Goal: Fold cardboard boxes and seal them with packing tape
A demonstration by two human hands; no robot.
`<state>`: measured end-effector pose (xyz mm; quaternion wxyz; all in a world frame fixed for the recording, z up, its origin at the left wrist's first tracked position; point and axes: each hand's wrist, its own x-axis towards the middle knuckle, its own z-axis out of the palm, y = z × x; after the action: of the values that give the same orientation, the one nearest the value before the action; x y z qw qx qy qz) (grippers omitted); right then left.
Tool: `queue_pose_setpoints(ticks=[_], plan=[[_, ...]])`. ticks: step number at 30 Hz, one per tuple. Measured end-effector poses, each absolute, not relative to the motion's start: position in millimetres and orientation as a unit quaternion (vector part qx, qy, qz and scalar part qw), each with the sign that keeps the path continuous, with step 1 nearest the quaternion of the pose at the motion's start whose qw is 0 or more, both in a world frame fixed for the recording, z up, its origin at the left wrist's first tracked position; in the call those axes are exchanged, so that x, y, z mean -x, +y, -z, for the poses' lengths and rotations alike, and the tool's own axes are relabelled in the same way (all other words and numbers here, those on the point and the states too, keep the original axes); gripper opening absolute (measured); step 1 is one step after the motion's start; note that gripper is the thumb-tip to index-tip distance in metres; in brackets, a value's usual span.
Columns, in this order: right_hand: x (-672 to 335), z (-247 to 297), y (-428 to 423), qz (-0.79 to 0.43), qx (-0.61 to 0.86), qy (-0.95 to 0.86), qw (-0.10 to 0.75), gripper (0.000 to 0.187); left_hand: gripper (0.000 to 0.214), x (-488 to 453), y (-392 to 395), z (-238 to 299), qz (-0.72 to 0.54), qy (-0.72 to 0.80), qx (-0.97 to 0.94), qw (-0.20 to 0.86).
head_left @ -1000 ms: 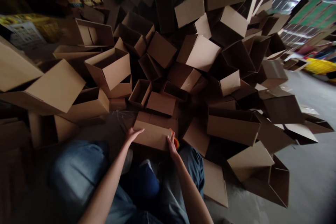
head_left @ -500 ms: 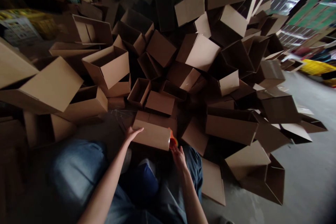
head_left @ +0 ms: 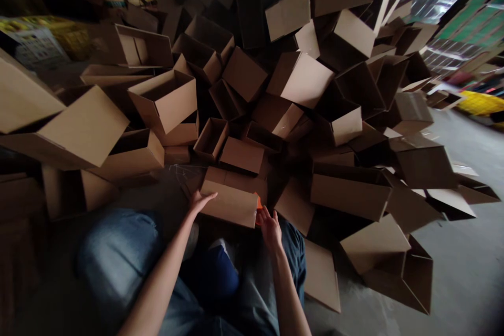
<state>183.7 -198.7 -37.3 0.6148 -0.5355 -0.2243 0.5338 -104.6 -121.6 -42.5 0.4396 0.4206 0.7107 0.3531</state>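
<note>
Flattened-looking brown corrugated carton (head_left: 229, 203) lies low at centre of the frame, long side facing the person, directly above the knees. Left hand (head_left: 202, 201): open, fingers spread, palm down, fingertips at the carton's near left corner; no pinch. Right hand (head_left: 270, 229): open, fingers spread and curved slightly upward, just beside the carton's lower right corner; no grip seen. Orange object (head_left: 259, 202) shows only as a small sliver between the carton's right end and the right hand; too little is visible to identify it. Clear plastic film (head_left: 181, 174) lies just left of the carton. Open cardboard boxes (head_left: 299, 81) are heaped across the upper frame, in mixed orientations. Blue jeans (head_left: 114, 247) fill the lower left. Concrete floor (head_left: 464, 252) shows at right; yellow crate (head_left: 478, 102) sits at the right edge.
</note>
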Motion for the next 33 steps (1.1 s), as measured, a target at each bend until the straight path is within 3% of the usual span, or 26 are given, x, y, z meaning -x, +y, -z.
queue_pose_setpoints(ticks=[5, 9, 16, 26, 33], plan=[[-183, -6, -210, -0.566, 0.471, -0.169, 0.655, 0.057, 0.051, 104, -123, 42, -0.353, 0.713, -0.424, 0.433], [-166, -84, -226, -0.613, 0.387, -0.197, 0.66, 0.064, 0.046, 103, -123, 39, -0.351, 0.716, -0.425, 0.428], [-129, -201, -259, -0.705, 0.232, -0.272, 0.612, 0.105, 0.046, 102, -124, 33, -0.346, 0.716, -0.423, 0.434], [-111, -224, -275, -0.752, 0.134, -0.254, 0.594, 0.104, 0.051, 100, -125, 23, -0.353, 0.713, -0.417, 0.44], [-107, -228, -280, -0.759, 0.153, -0.242, 0.584, 0.095, 0.048, 99, -126, 18, -0.355, 0.71, -0.415, 0.445]])
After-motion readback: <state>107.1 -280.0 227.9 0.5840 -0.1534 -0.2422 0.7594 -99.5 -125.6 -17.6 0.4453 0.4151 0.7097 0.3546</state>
